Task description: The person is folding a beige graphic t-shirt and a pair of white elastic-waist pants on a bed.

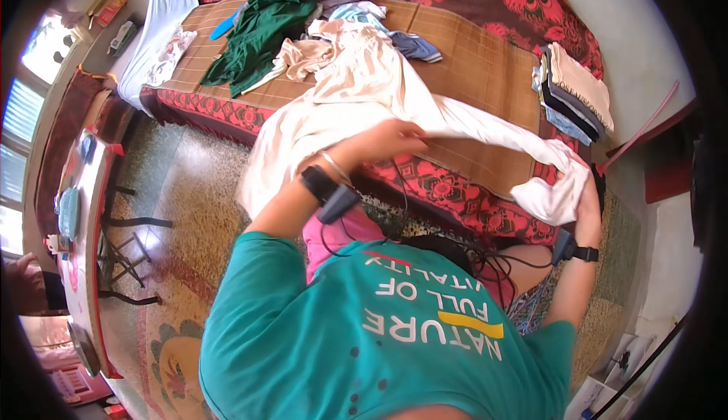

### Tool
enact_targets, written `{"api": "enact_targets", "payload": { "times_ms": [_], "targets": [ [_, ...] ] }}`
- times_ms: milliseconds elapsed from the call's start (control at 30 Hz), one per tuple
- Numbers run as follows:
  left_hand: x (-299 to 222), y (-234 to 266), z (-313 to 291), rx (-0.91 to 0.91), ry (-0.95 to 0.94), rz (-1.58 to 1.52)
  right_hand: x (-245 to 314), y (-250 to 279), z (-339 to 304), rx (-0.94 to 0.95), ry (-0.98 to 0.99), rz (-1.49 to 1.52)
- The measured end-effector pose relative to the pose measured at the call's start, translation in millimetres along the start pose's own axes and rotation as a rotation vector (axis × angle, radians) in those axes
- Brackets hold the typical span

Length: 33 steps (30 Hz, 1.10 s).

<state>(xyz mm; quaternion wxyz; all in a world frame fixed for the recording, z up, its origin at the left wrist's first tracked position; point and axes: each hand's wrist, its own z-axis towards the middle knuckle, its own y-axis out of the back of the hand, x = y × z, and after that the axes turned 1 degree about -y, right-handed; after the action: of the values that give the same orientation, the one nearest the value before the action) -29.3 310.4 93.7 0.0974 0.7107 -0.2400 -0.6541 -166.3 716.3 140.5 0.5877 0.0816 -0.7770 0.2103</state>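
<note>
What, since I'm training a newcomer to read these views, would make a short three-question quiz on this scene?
1. True or false: the right hand is touching the white cloth.

2. The patterned cover is:
A) blue and white
B) red and dark
C) plain yellow

3. Which lies nearer the right hand: the folded clothes or the dark green garment?

Key:
1. True.
2. B.
3. The folded clothes.

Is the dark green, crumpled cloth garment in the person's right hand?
No, the right hand holds the white cloth garment; the dark green garment lies on the flat brown mat.
</note>
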Motion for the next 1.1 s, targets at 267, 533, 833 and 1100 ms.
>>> {"api": "enact_targets", "payload": {
  "times_ms": [267, 533, 833, 1100],
  "targets": [
    [144, 81, 0, -0.84, 0.427, 0.565, -33, 43, 8, -0.127, -0.001, -0.571],
    [162, 128, 18, -0.643, 0.718, 0.469, -42, -26, 90, -0.236, 0.367, -1.155],
    [164, 139, 35, -0.219, 0.452, 0.973, -77, -115, 109, 0.194, 0.393, -1.292],
    [54, 188, 45, -0.888, -0.097, -0.615, -45, -149, 89, 0.319, 0.306, -1.076]
  ]
}}
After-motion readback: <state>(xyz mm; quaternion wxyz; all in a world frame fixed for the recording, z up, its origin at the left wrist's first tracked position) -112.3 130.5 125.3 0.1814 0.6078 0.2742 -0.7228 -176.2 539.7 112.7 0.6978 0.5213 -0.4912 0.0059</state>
